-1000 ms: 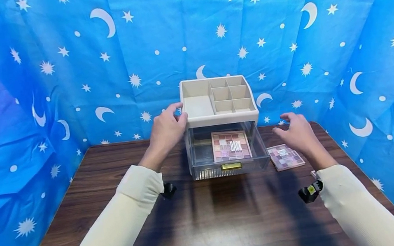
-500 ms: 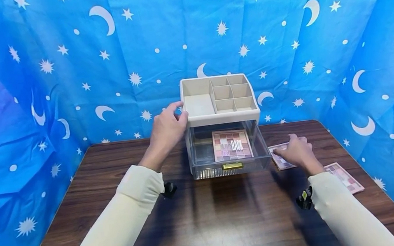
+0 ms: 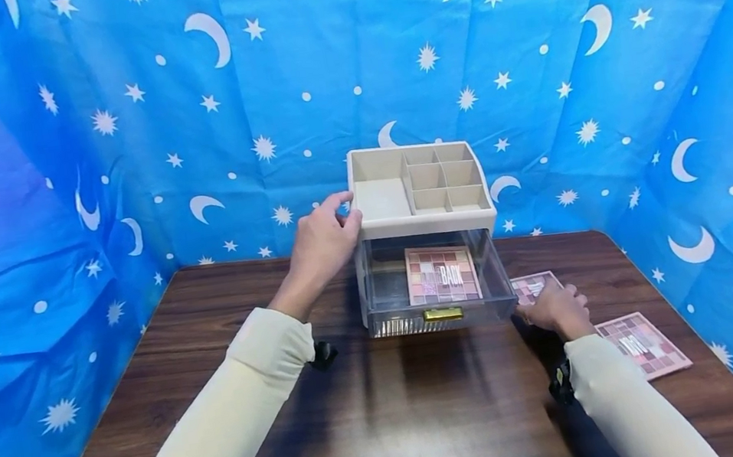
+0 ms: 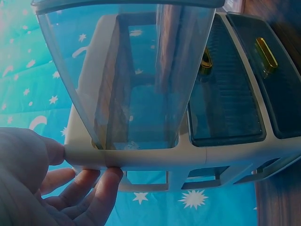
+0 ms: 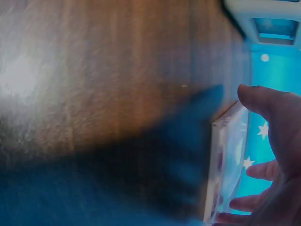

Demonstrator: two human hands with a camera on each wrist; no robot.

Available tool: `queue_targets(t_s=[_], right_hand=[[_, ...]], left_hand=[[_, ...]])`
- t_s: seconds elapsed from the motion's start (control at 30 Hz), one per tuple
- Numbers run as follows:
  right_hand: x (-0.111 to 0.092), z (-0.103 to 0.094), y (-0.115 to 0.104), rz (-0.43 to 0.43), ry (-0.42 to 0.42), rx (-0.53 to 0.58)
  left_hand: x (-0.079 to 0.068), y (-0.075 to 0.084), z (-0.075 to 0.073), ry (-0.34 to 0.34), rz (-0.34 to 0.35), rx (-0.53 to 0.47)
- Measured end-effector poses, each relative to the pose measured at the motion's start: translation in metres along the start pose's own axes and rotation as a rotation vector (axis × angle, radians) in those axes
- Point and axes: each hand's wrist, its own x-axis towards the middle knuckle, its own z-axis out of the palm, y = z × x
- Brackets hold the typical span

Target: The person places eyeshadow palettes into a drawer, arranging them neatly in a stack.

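A white drawer organizer (image 3: 425, 225) stands on the table with its clear top drawer (image 3: 393, 324) pulled out. An eyeshadow palette (image 3: 443, 274) marked BACK lies in that drawer. My left hand (image 3: 325, 243) grips the organizer's left edge; in the left wrist view its thumb and fingers hold the pale frame (image 4: 141, 159) from both sides. My right hand (image 3: 556, 312) reaches over a second palette (image 3: 533, 287) lying right of the organizer. In the right wrist view the thumb and fingers spread around this palette (image 5: 229, 157), and firm contact cannot be made out.
A third palette (image 3: 644, 345) lies on the dark wooden table (image 3: 428, 429), near my right forearm. The organizer's top has several compartments (image 3: 446, 175). Two lower drawers (image 4: 225, 94) are closed. A blue curtain (image 3: 289, 61) with moons and stars surrounds the table.
My right hand has come down and toward me onto the second palette, uncovering the third palette beside the forearm. My left hand stays on the organizer. The head view has shifted slightly.
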Motion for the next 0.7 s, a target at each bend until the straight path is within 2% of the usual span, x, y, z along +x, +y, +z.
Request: queue_targets(t_s=[0.2,0.7], right_hand=[[0.0033,0.0075,0.0076,0.046,-0.006,-0.052],[0.0082,0.0086,0.0118,0.000,0.027,-0.031]], left_hand=[[-0.0049,0.0019,0.0021,-0.006,-0.005,0.008],[-0.0045,0.0025,0.0003,-0.005,-0.007,0.017]])
